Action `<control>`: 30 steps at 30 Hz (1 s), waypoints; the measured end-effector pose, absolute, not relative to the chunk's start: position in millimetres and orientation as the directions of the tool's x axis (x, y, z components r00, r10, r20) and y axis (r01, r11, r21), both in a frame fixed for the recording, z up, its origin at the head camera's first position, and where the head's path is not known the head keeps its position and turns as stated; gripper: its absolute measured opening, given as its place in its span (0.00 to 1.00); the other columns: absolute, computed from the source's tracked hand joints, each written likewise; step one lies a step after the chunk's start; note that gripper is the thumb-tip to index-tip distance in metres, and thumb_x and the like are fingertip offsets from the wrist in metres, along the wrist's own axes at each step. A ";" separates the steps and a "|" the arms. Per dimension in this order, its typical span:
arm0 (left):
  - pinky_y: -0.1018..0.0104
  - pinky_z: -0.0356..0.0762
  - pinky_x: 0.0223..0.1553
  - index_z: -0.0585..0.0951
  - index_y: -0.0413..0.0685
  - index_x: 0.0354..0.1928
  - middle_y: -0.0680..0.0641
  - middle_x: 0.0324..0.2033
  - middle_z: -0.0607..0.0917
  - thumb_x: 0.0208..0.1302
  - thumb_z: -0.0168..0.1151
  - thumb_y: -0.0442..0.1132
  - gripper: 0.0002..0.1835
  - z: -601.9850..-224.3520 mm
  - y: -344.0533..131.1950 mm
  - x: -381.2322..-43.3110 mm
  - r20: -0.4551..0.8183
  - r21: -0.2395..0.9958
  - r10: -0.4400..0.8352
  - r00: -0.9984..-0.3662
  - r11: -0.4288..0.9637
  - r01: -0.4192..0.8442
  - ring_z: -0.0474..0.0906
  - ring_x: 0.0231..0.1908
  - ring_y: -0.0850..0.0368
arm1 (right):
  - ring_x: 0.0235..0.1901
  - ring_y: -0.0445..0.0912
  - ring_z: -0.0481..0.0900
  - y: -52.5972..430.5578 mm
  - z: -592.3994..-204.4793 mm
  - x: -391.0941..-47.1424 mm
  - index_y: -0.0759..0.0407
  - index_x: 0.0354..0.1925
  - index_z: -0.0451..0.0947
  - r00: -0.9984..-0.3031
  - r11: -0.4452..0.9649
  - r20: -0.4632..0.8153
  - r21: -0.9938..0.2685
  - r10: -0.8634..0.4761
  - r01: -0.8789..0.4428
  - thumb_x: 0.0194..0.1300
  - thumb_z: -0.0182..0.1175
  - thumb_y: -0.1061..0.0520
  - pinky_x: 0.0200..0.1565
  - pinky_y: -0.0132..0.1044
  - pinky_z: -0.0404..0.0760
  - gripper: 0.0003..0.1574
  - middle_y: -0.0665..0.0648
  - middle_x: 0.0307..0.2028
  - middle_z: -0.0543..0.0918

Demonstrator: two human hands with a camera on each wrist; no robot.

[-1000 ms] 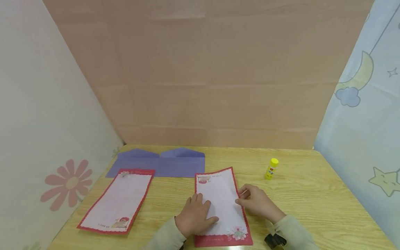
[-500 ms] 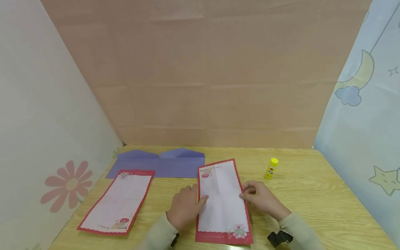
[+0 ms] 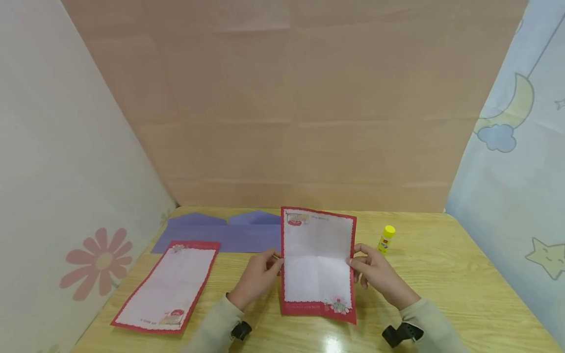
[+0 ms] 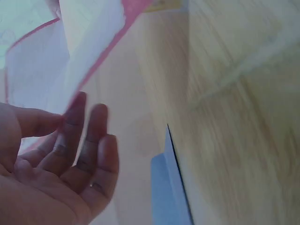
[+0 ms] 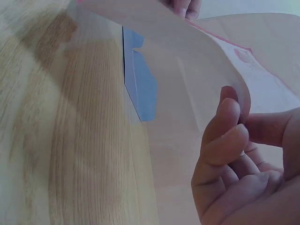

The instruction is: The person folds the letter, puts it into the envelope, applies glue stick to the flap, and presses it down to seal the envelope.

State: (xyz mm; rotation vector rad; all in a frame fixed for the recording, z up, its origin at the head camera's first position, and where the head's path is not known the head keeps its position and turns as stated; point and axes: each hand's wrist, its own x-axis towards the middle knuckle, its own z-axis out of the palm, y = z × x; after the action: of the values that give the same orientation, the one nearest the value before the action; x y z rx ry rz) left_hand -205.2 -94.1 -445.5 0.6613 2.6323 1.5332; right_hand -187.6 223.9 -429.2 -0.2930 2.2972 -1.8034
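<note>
We see a red-bordered sheet point(image 3: 318, 282) held up over the table point(image 3: 468, 299), right of centre in the head view, with a cross of creases on its white face. Left hand point(image 3: 257, 278): thumb and fingers pinched on the sheet's left edge, other fingers spread loosely below (clear in the left wrist view). Right hand point(image 3: 383, 278): thumb and fingers clamped on the right edge, about level with the other; from the right wrist we get the sheet's back, bowed. We can't tell if its bottom edge touches the wood.

Second sheet point(image 3: 172, 284), same red border, lies slantwise on the table to the left, its top overlapping two purple envelopes point(image 3: 251, 239) at the back, flaps pointing to the brown backdrop point(image 3: 282, 108). Yellow glue stick point(image 3: 386, 239) stands just behind the right hand. Black straps point(image 3: 402, 333) at both wrists, pale sleeves point(image 3: 432, 326).
</note>
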 end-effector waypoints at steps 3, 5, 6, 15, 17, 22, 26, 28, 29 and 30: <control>0.58 0.82 0.36 0.79 0.43 0.49 0.47 0.31 0.84 0.77 0.52 0.38 0.09 -446.4 -96.7 -205.9 0.167 0.883 0.368 -0.915 0.356 0.305 0.82 0.34 0.46 | 0.23 0.45 0.76 224.2 -427.9 -186.8 0.71 0.57 0.59 -0.958 0.215 -0.030 -0.976 -0.285 -0.033 0.75 0.55 0.56 0.21 0.32 0.74 0.24 0.55 0.24 0.79; 0.55 0.80 0.36 0.77 0.42 0.53 0.42 0.30 0.82 0.77 0.52 0.37 0.10 -446.9 -98.4 -206.5 0.149 0.908 0.375 -0.915 0.314 0.277 0.79 0.33 0.43 | 0.24 0.44 0.75 224.7 -427.4 -186.4 0.70 0.58 0.59 -0.957 0.205 -0.030 -0.978 -0.287 -0.031 0.76 0.55 0.56 0.22 0.32 0.74 0.24 0.54 0.24 0.78; 0.55 0.79 0.36 0.76 0.41 0.54 0.39 0.30 0.82 0.77 0.52 0.37 0.10 -446.8 -99.0 -206.7 0.141 0.918 0.380 -0.914 0.296 0.264 0.78 0.33 0.42 | 0.25 0.43 0.75 225.1 -427.4 -186.4 0.70 0.57 0.59 -0.956 0.202 -0.028 -0.979 -0.291 -0.032 0.76 0.54 0.56 0.22 0.32 0.74 0.23 0.55 0.24 0.77; 0.61 0.72 0.30 0.78 0.45 0.50 0.37 0.27 0.79 0.78 0.49 0.32 0.09 -448.1 -98.5 -208.8 0.138 0.943 0.393 -0.909 0.229 0.242 0.69 0.25 0.51 | 0.25 0.41 0.74 227.9 -429.4 -187.6 0.69 0.51 0.72 -0.960 0.206 -0.026 -0.978 -0.279 -0.034 0.77 0.48 0.61 0.22 0.33 0.73 0.12 0.53 0.31 0.82; 0.64 0.70 0.29 0.80 0.46 0.51 0.35 0.28 0.79 0.78 0.48 0.33 0.11 -447.2 -98.6 -207.8 0.138 0.944 0.389 -0.911 0.227 0.240 0.69 0.25 0.52 | 0.25 0.42 0.74 227.5 -430.0 -188.1 0.69 0.49 0.73 -0.965 0.222 -0.035 -0.975 -0.262 -0.025 0.75 0.48 0.62 0.22 0.33 0.74 0.12 0.53 0.32 0.82; 0.61 0.73 0.33 0.80 0.45 0.52 0.34 0.29 0.78 0.78 0.48 0.34 0.11 -444.0 -96.7 -206.8 0.117 0.952 0.378 -0.918 0.219 0.212 0.74 0.31 0.42 | 0.27 0.44 0.74 226.6 -429.0 -188.5 0.71 0.48 0.77 -0.972 0.209 -0.061 -0.978 -0.228 0.013 0.74 0.45 0.63 0.23 0.33 0.73 0.16 0.55 0.33 0.77; 0.53 0.79 0.38 0.79 0.40 0.56 0.38 0.32 0.81 0.78 0.50 0.36 0.13 -444.1 -94.6 -207.0 0.093 0.959 0.373 -0.923 0.216 0.184 0.79 0.34 0.39 | 0.26 0.44 0.75 226.2 -427.2 -189.0 0.73 0.49 0.79 -0.975 0.214 -0.068 -0.977 -0.210 0.022 0.75 0.46 0.61 0.22 0.34 0.74 0.19 0.56 0.37 0.79; 0.51 0.80 0.39 0.77 0.38 0.58 0.41 0.34 0.83 0.77 0.53 0.38 0.15 -445.0 -93.3 -206.3 0.085 0.955 0.382 -0.920 0.233 0.184 0.81 0.35 0.39 | 0.26 0.43 0.76 225.9 -426.9 -189.3 0.73 0.49 0.79 -0.978 0.238 -0.064 -0.971 -0.200 0.015 0.74 0.49 0.60 0.22 0.33 0.74 0.18 0.56 0.37 0.80; 0.51 0.80 0.39 0.76 0.38 0.58 0.42 0.33 0.84 0.76 0.54 0.39 0.16 -445.1 -92.6 -205.4 0.080 0.950 0.385 -0.920 0.249 0.187 0.81 0.35 0.40 | 0.26 0.43 0.75 225.4 -426.9 -189.4 0.73 0.49 0.79 -0.979 0.253 -0.061 -0.967 -0.195 0.010 0.74 0.50 0.60 0.22 0.33 0.73 0.17 0.56 0.36 0.81; 0.52 0.81 0.38 0.76 0.37 0.58 0.43 0.33 0.84 0.75 0.56 0.39 0.16 -446.5 -91.8 -205.0 0.080 0.946 0.392 -0.917 0.260 0.194 0.81 0.34 0.40 | 0.25 0.43 0.75 224.7 -426.6 -189.3 0.72 0.49 0.80 -0.981 0.267 -0.063 -0.964 -0.185 0.012 0.73 0.52 0.60 0.21 0.33 0.73 0.16 0.56 0.34 0.81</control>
State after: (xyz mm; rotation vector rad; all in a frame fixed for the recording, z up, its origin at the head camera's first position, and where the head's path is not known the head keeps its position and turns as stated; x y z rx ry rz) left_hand -205.0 -91.8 -446.5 0.5527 2.3528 1.7271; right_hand -189.3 224.7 -426.6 -0.1635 2.3660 -1.8010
